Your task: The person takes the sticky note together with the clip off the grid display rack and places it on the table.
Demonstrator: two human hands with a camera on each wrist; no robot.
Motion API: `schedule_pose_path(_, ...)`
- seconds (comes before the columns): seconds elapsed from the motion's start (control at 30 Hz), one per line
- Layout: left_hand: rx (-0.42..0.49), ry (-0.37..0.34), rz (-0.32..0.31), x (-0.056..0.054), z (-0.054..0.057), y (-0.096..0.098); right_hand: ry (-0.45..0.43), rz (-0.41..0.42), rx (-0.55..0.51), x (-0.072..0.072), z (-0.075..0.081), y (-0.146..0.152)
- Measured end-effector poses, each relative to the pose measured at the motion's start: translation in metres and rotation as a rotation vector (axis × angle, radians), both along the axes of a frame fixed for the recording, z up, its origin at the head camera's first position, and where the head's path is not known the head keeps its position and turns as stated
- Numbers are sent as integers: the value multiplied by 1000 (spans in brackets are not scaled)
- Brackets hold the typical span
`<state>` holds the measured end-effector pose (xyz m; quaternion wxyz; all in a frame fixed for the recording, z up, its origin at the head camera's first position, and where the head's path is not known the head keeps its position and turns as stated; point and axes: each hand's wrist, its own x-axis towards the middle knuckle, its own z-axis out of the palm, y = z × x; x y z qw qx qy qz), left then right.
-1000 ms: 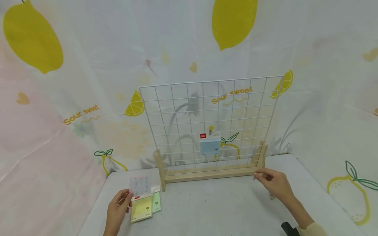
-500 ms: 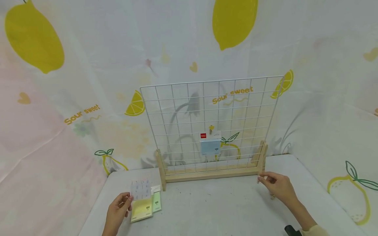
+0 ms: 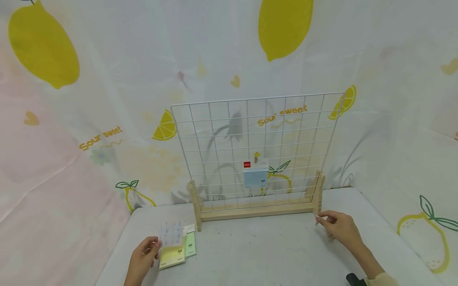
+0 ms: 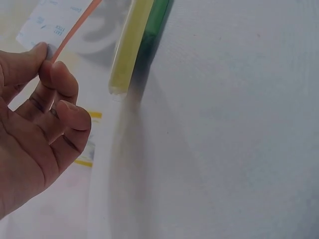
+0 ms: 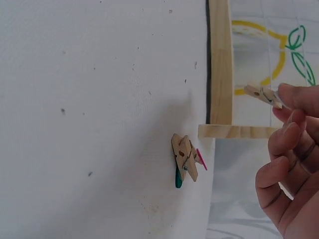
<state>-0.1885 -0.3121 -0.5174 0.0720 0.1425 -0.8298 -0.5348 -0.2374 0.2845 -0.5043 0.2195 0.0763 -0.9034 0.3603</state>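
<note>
My left hand point(image 3: 141, 256) pinches a thin pad point(image 3: 172, 233) by its edge, its pale, printed side facing up. In the left wrist view that pad shows an orange edge. Below and beside it lie a yellow sticky note pad point(image 3: 173, 259) and a green one point(image 3: 191, 244), partly overlapping. Between thumb and fingertips, my right hand point(image 3: 340, 227) holds a small wooden clothespin point(image 5: 261, 94) near the stand's right foot. More wooden clothespins point(image 5: 184, 157), with green and pink bits, lie on the table under this hand.
A white wire grid point(image 3: 209, 102) stands upright in a wooden base point(image 3: 250, 213) at the back of the white table point(image 3: 257, 258). On it hangs a blue sticky note pad point(image 3: 255, 178) with a yellow-topped clip point(image 3: 257, 155). Lemon-print cloth point(image 3: 143, 59) encloses the table.
The printed pad in my left hand has come down a little over the yellow pad. My right hand has moved slightly right and nearer, still holding the clothespin.
</note>
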Motion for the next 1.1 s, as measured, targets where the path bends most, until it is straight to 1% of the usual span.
schedule_pose_path(0.17, -32, -13, -2, 1, 0, -2, -36, -13, 18, 0, 0, 2)
schedule_pose_path(0.33, -62, -27, -7, 3, -2, -6, -104, -23, 42, -3, -1, 5)
schedule_pose_path(0.5, -78, -48, -16, 4, -5, -9, -171, -31, 81, -4, -5, 9)
schedule_pose_path(0.6, -94, -51, -30, 5, -7, -10, -192, -37, 96, -5, -8, 10)
schedule_pose_path(0.8, -91, -75, -34, 6, -8, -11, -227, -36, 115, -5, -12, 12)
schedule_pose_path(1.0, -147, -112, -29, 5, -12, -13, -253, -42, 118, -5, -12, 12)
schedule_pose_path(1.1, -166, -115, -37, 5, -13, -14, -275, -45, 121, -7, -13, 13)
